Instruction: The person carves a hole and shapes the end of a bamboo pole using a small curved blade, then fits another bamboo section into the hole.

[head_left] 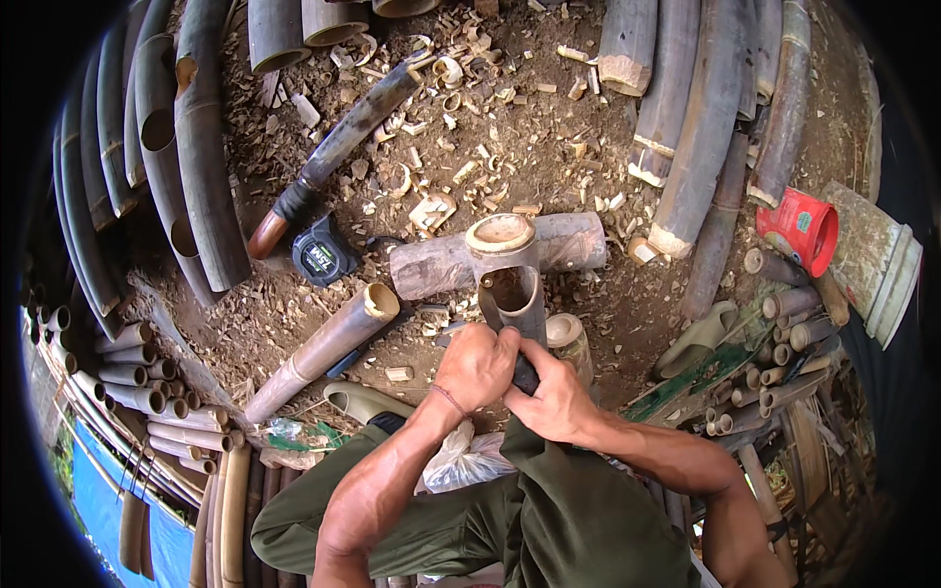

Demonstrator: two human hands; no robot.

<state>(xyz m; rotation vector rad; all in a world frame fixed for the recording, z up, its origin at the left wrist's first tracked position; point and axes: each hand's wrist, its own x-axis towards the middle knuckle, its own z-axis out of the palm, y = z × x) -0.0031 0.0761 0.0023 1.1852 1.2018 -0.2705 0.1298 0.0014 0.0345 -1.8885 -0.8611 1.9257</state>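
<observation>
A short bamboo tube (530, 257) with a pale cut rim and a long opening in its side leans over a log (431, 267) that lies crosswise on the ground. My left hand (475, 365) is closed in a fist at the tube's near end, its thumb side against my right hand. What its fingers hold is hidden. My right hand (554, 397) wraps round a dark rounded piece (526, 374), which looks like a handle; where it meets the tube is covered by my fingers. Just right of the tube stands a pale-topped jar-like container (566, 333).
Left of the log lie a tape measure (323, 253), a long dark tool with a brown handle (269, 233) and a bamboo piece (328, 351). Bamboo poles (676, 93) are on both sides. A red container (799, 231) and white bucket (890, 279) stand right. Shavings (431, 209) litter the soil.
</observation>
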